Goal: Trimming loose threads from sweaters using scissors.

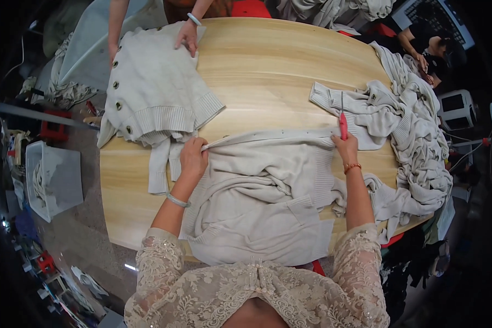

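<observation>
A cream knitted cardigan (257, 213) lies spread before me, with its long edge band (273, 134) pulled nearly straight between my hands. My left hand (194, 157) pinches the band's left end. At the other end, my right hand (345, 148) is closed on the edge and also holds a red-handled tool (343, 126). A thin metal shaft points away from me out of that handle; its exact kind is unclear. Small dark marks dot the band. The cardigan's body lies in loose folds toward me.
Across the wooden table (257, 71), another person's hands (187, 37) rest on a buttoned cream cardigan (153, 82). Heaped knitwear (421, 142) covers the right edge. A white bin (54, 180) stands on the floor at left. Another person (432, 52) sits far right.
</observation>
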A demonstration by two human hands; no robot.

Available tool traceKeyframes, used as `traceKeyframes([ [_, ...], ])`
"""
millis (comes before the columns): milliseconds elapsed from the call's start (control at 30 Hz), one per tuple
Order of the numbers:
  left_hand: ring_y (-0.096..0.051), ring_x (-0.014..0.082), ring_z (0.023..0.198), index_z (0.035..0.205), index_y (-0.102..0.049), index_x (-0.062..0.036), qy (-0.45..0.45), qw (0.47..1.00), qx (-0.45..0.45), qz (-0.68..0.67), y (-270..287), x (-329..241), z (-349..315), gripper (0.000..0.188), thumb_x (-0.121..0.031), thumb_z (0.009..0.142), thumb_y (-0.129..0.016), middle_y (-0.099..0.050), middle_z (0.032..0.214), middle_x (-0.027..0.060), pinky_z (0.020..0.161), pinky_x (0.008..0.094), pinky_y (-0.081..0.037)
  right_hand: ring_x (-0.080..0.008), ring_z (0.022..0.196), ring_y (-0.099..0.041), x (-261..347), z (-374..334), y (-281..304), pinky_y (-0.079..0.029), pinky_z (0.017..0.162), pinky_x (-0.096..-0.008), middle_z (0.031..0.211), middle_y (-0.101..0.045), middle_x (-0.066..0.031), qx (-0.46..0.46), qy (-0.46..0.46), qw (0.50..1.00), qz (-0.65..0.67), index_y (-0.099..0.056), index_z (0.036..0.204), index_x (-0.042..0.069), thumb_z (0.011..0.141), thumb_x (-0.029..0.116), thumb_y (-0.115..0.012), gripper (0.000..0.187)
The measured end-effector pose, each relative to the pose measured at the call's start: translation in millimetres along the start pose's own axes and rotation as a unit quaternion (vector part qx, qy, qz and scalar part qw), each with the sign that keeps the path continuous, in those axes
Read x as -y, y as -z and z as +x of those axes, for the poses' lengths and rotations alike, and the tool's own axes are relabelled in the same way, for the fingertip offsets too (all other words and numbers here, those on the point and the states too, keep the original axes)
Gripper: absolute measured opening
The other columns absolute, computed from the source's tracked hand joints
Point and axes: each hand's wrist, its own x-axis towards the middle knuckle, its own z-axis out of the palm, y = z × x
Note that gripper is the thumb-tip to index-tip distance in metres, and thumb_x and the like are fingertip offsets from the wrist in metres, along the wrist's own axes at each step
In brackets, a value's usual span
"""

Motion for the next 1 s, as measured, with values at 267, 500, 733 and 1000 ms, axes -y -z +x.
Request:
traceKeyframes([
  [267,-0.057,0.0302,0.091,0.088,-0.060,-0.0073,-0.166,0.986,0.004,-0.009,110.0,-36.6,-131.7,0.033,0.006,0.059,-0.061,-0.060,0.092,0.0078,0.077,0.0404,-0.044,-0.0090,0.057,-0.042,2.2,-179.3,142.2,-0.037,0.052,-0.0267,0.061,-0.046,-0.0007,0.118,0.064,0.990,-0.039,-0.059,0.091,-0.001,0.078,0.005,-0.069,0.017],
  [500,-0.052,0.0302,0.105,0.106,-0.059,-0.0083,-0.059,0.990,0.124,0.040,69.4,-42.4,-256.2,0.035,-0.003,0.073,-0.064,-0.055,0.114,0.0090,0.081,0.0416,-0.042,-0.0483,0.086,-0.056,-69.7,-312.6,136.8,-0.047,0.072,-0.0514,0.112,-0.049,-0.0248,0.129,0.101,0.926,-0.340,-0.047,0.104,0.000,0.087,0.012,-0.061,0.025],
  [733,-0.053,0.0332,0.092,0.101,-0.054,-0.0086,-0.014,0.992,0.120,0.034,60.6,-27.9,-257.9,0.032,-0.003,0.072,-0.066,-0.052,0.097,0.0105,0.075,0.0446,-0.043,-0.0384,0.083,-0.061,-1.5,-335.2,97.8,-0.048,0.071,-0.0456,0.090,-0.060,-0.0171,0.213,0.125,0.967,-0.059,-0.048,0.106,0.006,0.080,0.003,-0.064,0.031],
  [1000,-0.054,0.0345,0.081,0.083,-0.053,-0.0056,-0.010,0.997,0.043,-0.065,44.9,-9.2,-264.4,0.020,0.004,0.068,-0.063,-0.054,0.083,0.0133,0.071,0.0417,-0.044,-0.0411,0.075,-0.062,38.4,-362.9,14.0,-0.048,0.066,-0.0506,0.078,-0.064,-0.0179,0.424,0.265,0.847,-0.179,-0.055,0.100,0.012,0.083,0.022,-0.060,0.021],
])
